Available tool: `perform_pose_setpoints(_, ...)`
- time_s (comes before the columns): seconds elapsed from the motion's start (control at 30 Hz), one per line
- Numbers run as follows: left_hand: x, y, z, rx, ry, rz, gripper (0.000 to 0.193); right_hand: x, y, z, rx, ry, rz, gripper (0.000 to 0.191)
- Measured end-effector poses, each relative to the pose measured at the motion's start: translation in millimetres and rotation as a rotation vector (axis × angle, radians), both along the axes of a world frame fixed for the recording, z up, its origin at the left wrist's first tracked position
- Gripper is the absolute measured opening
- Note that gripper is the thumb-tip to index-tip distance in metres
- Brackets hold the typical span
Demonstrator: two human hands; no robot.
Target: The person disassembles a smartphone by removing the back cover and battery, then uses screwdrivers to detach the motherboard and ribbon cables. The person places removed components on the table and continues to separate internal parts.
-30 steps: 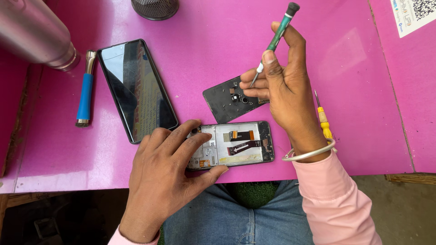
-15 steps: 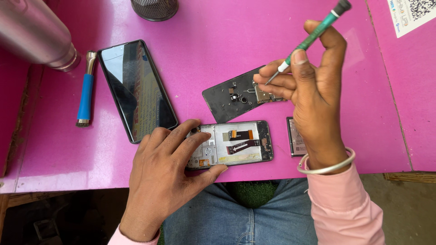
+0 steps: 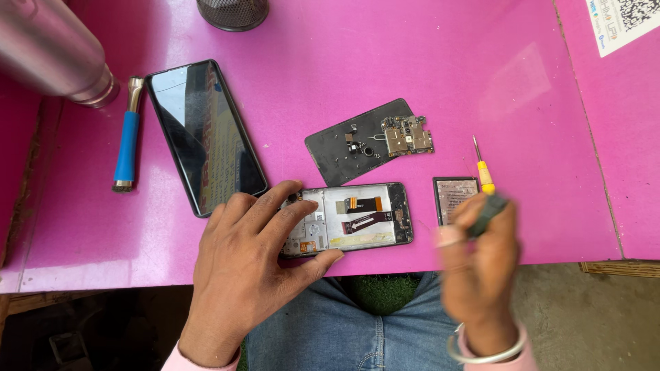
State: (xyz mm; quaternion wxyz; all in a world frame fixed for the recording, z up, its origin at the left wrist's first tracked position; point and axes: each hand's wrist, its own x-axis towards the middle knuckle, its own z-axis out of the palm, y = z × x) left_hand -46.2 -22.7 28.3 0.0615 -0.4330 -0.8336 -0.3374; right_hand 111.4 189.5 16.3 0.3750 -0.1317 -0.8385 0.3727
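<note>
My left hand presses down on the left end of an opened phone frame that lies on the pink table, its orange and dark flex cables showing. Blurred, my right hand sits at the table's near edge with its fingers closed round a dark green screwdriver handle. Just behind that hand lie a small dark square part and a yellow-handled screwdriver. Beyond the frame rests a black back cover with a small circuit board on its right end.
A whole phone with a dark screen lies left of the frame. A blue-handled tool lies further left, below a metal bottle. A dark mesh object stands at the far edge. A printed card is top right.
My right hand came down from above the back cover to the table's near edge with the green screwdriver. The circuit board now lies on the cover. My left hand stayed put.
</note>
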Motion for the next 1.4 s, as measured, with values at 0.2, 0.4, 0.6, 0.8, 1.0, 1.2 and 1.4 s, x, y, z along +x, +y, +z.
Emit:
perform_pose_setpoints(0.2, 0.7, -0.7, 1.3, 0.034, 0.015, -0.012, 0.059, -17.6, -47.8, -12.3, 0.325, -0.141, -0.218, 0.059)
perform_pose_setpoints(0.4, 0.1, -0.4, 2.1, 0.027, 0.025, -0.009, 0.057, -26.8, -50.7, -9.6, 0.19, -0.125, -0.373, 0.04)
perform_pose_setpoints(0.6, 0.1, -0.8, 0.1, 0.011, 0.013, -0.014, 0.056, -23.1, -45.3, -17.1, 0.029, 0.009, -0.306, 0.046)
perform_pose_setpoints(0.8, -0.1, 0.0, -0.4, -0.02, 0.016, -0.006, 0.057, -20.1, -38.6, -20.0, -0.226, 0.136, -0.206, 0.043)
perform_pose_setpoints(1.0, 0.2, 1.6, -0.6, -0.032, 0.033, 0.005, 0.058, -19.9, -36.3, -19.4, -0.267, 0.143, -0.204, 0.044)
perform_pose_setpoints(1.2, 0.7, 1.2, -0.1, -0.006, 0.055, -0.002, 0.055, -19.2, -62.8, -25.1, -0.124, 0.154, -0.102, 0.045)
perform_pose_setpoints(1.4, 0.2, 0.5, -1.0, 0.004, 0.041, 0.0, 0.054, -8.7, -34.1, -10.1, -0.516, 0.285, -0.146, 0.037)
